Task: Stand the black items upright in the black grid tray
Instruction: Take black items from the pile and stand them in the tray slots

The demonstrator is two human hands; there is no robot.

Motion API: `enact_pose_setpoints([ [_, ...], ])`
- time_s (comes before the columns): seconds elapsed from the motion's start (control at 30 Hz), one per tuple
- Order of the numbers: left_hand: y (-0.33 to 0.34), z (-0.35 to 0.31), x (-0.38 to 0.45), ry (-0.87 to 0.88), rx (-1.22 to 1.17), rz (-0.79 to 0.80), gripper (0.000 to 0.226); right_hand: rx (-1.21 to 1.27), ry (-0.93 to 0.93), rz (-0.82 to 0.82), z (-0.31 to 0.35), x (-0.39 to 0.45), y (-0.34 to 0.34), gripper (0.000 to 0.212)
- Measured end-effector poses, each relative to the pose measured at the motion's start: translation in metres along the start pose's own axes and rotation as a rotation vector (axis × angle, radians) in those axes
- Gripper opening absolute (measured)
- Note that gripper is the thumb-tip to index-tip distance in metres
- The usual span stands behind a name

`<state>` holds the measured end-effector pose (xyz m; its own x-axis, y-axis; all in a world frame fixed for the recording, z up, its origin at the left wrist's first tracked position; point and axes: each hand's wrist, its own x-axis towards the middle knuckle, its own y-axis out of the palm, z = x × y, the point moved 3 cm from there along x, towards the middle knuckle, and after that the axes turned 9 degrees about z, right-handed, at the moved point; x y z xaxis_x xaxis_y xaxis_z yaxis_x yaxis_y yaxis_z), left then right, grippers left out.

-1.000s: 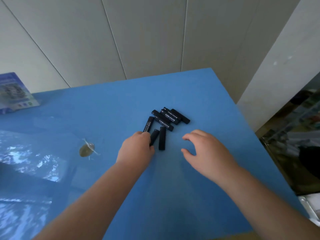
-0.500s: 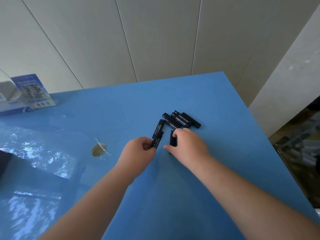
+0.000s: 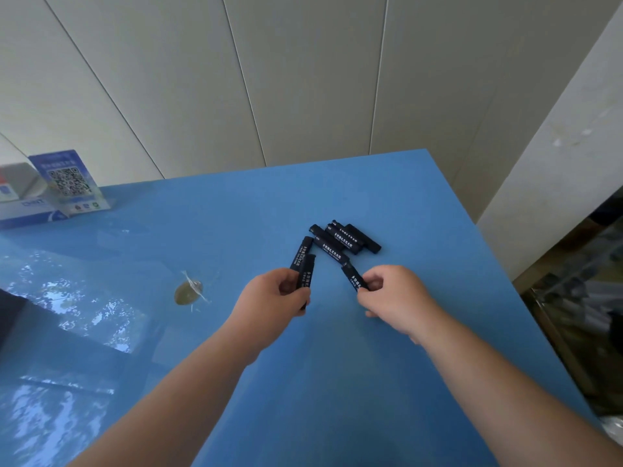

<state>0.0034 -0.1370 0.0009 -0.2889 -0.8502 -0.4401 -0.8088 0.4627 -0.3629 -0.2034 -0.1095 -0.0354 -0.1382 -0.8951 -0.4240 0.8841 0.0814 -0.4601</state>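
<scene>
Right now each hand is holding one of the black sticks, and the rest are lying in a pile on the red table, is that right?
Not quite: the table is blue, not red, as the head view shows. The rest holds: the left hand and the right hand each hold one black stick, and the other sticks lie in a pile on it.

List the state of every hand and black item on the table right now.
Left hand: grips one black stick, raised at a tilt.
Right hand: pinches another stick by its near end.
Loose sticks: lying flat in a pile on the blue table.
Lone stick: lying flat beside the pile.
Grid tray: not in view.
</scene>
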Motion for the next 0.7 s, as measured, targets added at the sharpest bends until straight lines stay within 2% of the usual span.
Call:
enact_pose_setpoints([
  [0.1,0.006,-0.003,-0.003,0.000,-0.118,-0.004,0.007,0.375,0.019,0.010,-0.008,-0.010,-0.005,0.008],
  [0.2,0.006,0.000,-0.007,0.034,-0.260,-0.073,0.010,0.470,-0.001,0.034,-0.008,-0.016,-0.006,0.007],
  [0.37,-0.011,0.011,-0.021,0.069,-0.469,-0.195,0.018,0.459,-0.072,0.118,0.008,-0.017,0.001,0.006],
  [0.47,-0.030,0.022,-0.039,0.076,-0.541,-0.251,0.015,0.403,-0.126,0.186,0.030,-0.019,0.015,0.006],
  [0.7,-0.086,0.069,-0.094,0.087,-0.683,-0.408,0.010,0.246,-0.277,0.461,0.094,-0.043,0.089,0.011],
])
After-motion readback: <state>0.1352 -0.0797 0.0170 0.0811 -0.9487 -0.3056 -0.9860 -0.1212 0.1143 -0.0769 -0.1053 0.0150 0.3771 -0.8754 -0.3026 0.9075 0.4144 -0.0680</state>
